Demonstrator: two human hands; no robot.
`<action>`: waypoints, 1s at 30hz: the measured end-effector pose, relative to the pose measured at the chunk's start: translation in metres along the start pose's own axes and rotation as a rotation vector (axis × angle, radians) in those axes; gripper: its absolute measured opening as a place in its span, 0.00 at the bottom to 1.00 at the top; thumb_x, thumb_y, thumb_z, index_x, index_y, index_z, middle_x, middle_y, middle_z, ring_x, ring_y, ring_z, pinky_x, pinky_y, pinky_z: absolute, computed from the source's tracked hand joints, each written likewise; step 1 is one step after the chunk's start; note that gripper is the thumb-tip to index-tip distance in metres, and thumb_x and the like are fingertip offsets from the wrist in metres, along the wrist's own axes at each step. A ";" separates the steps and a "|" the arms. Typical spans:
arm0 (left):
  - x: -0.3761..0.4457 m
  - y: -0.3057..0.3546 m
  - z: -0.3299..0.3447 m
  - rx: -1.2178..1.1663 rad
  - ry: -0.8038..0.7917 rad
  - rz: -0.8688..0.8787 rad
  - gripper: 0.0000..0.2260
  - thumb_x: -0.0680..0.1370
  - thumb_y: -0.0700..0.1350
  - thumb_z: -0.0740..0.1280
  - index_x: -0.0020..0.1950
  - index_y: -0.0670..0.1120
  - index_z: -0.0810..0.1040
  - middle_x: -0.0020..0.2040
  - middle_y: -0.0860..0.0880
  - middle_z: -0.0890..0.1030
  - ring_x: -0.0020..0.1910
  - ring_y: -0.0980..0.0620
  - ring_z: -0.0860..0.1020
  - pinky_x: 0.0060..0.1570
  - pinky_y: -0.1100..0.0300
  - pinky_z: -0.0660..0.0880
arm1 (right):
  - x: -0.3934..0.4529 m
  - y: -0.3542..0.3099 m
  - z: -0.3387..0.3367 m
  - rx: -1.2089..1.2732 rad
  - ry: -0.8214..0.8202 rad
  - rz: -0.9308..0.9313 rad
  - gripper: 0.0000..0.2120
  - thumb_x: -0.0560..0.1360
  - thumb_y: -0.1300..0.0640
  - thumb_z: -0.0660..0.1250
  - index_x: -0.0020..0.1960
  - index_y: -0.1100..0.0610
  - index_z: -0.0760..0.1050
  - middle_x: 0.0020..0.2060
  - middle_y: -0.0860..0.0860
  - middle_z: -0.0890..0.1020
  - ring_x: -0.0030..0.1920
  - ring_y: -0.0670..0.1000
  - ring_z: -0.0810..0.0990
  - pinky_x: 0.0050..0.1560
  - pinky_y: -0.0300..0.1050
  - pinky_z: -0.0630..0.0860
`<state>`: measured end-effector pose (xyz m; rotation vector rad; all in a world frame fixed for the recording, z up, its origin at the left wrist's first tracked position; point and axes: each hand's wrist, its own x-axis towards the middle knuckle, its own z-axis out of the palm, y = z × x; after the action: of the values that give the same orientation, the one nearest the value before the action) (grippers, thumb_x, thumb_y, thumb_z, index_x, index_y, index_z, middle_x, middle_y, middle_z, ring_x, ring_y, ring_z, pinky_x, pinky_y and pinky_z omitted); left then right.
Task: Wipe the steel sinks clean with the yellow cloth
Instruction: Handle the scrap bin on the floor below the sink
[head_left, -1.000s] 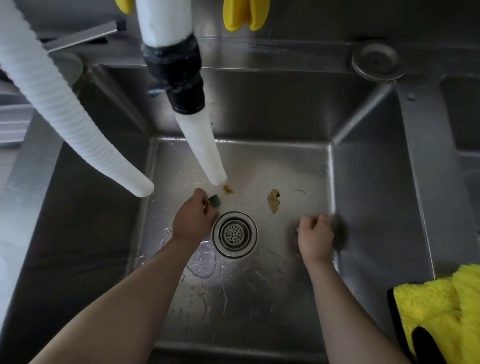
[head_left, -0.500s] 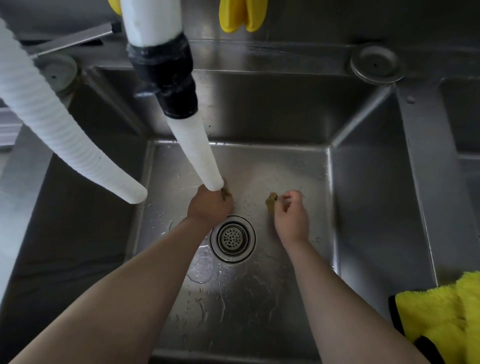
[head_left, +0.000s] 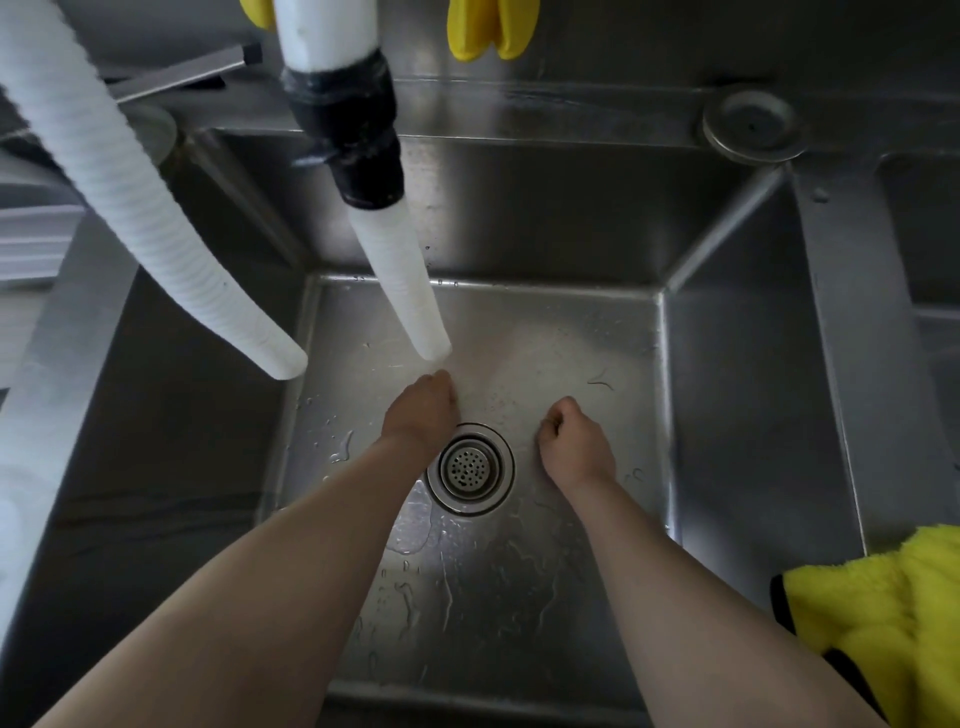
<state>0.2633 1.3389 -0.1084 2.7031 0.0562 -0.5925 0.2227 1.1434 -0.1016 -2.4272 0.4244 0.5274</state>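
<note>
Fingers (head_left: 447, 387) on your left hand (head_left: 422, 410) are curled under, knuckles toward the camera, and whether they hold anything cannot be told from here. Your right hand (head_left: 574, 447) is also curled into a loose fist, fingers tucked toward the palm, with nothing visible in it. Both hands are down in one steel sink (head_left: 727, 364), on either side of the round drain strainer (head_left: 470, 467): the left hand just to the strainer's upper left, the right hand just to its right. Both bare forearms reach in from the near edge.

One yellow cloth (head_left: 893, 618) lies bunched on the sink's rim, well to the right of the strainer and nearer you, touched by neither hand. Its edge has a black border.

Two white ribbed hoses hang into the basin. One white hose (head_left: 400, 280), joined by a black coupling (head_left: 353, 130), ends just above your left hand, beyond the strainer. The second white hose (head_left: 130, 208) slants in from the far left and ends left of the strainer. Water droplets and thin puddles lie on the sink floor around the strainer.

One round metal plug (head_left: 753, 127) rests on the back ledge, far right of the strainer. Parts of yellow rubber gloves (head_left: 491, 26) hang at the top. A second basin (head_left: 924, 234) is partly visible at the right.
</note>
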 end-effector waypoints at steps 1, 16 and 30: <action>-0.005 -0.001 0.000 -0.023 -0.001 -0.013 0.01 0.79 0.41 0.61 0.49 0.44 0.69 0.48 0.41 0.76 0.45 0.41 0.75 0.43 0.53 0.70 | -0.004 0.000 0.000 0.032 0.006 0.009 0.04 0.80 0.57 0.58 0.49 0.57 0.68 0.38 0.52 0.76 0.37 0.56 0.74 0.35 0.46 0.67; -0.129 0.051 -0.059 -0.282 -0.031 -0.277 0.12 0.76 0.38 0.59 0.51 0.46 0.81 0.49 0.42 0.83 0.48 0.40 0.80 0.45 0.56 0.75 | -0.112 -0.040 -0.057 0.905 -0.086 0.278 0.08 0.77 0.68 0.64 0.46 0.58 0.69 0.32 0.54 0.72 0.23 0.46 0.73 0.21 0.35 0.69; -0.292 0.099 -0.069 -0.623 0.073 -0.469 0.12 0.78 0.50 0.62 0.38 0.45 0.75 0.34 0.48 0.81 0.35 0.44 0.79 0.37 0.56 0.72 | -0.235 -0.008 -0.119 0.789 -0.394 0.344 0.07 0.80 0.59 0.64 0.44 0.60 0.75 0.26 0.52 0.74 0.22 0.47 0.68 0.20 0.36 0.62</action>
<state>0.0360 1.2837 0.1048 2.0949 0.7749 -0.4946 0.0531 1.1156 0.0983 -1.4629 0.7184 0.7844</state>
